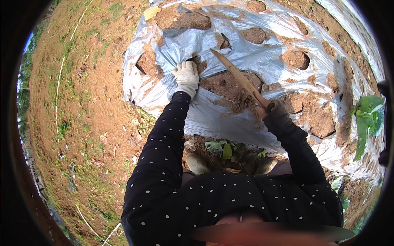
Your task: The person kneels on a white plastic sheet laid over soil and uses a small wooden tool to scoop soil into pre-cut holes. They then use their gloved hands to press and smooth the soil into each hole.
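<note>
My left hand [187, 75], in a pale work glove, is closed on a silvery plastic mulch sheet [230, 123]. The sheet bunches in creases around its fingers, beside a torn hole with soil showing. My right hand [263, 110] grips the lower end of a long, flat brown wooden stick [238, 74]. Its narrow tip slants up and left over the sheet, above a large patch of bare soil [230, 88]. Part of the right hand is hidden by the dark cuff.
Several soil-filled holes [296, 59] break the plastic-covered bed. Green leafy plants grow at the right [366, 119] and near my shoes [198, 163]. Reddish bare ground [94, 102] with sparse weeds and a thin pale line [61, 74] stretches along the left.
</note>
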Demonstrator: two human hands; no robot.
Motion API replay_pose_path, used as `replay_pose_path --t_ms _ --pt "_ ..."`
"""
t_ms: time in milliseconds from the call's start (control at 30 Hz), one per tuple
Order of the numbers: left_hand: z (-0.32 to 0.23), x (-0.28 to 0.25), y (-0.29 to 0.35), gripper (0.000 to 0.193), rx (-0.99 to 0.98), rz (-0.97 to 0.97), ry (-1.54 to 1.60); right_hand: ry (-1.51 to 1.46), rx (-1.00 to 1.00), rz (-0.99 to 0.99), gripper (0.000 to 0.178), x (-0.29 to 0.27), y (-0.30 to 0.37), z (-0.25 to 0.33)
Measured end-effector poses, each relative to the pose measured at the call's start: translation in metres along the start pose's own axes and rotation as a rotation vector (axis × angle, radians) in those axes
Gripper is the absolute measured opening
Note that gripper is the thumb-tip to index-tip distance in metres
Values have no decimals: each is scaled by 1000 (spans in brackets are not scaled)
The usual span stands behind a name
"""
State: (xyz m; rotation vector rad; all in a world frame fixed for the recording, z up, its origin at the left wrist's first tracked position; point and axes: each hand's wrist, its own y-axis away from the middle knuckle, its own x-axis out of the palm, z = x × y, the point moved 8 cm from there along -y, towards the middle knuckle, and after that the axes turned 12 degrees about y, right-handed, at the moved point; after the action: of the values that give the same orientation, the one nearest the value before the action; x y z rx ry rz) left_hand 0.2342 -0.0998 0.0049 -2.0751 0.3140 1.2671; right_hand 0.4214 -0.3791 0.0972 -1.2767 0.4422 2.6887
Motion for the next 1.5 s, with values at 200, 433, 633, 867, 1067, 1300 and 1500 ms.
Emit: replay_pose_path --t_ms 200,433,633,867,1067,1300,1500 --pt "-22 -1 8 49 143 132 -221 121 9 -103 47 -19 4 24" --pt "9 25 -26 45 -184 341 175 230 9 -93 54 -8 39 26" --pt "29 52 -78 44 -265 703 128 296 204 21 57 -1 56 7" --pt "17 60 -67 34 -128 526 150 230 328 -4 39 -1 68 -4" --pt "31 63 -69 32 -184 374 294 333 305 19 40 7 61 -2" --pt "30 42 -64 29 -354 410 294 341 309 50 35 5 53 -2" --pt "-13 -23 39 64 198 257 46 211 187 36 54 12 43 0"
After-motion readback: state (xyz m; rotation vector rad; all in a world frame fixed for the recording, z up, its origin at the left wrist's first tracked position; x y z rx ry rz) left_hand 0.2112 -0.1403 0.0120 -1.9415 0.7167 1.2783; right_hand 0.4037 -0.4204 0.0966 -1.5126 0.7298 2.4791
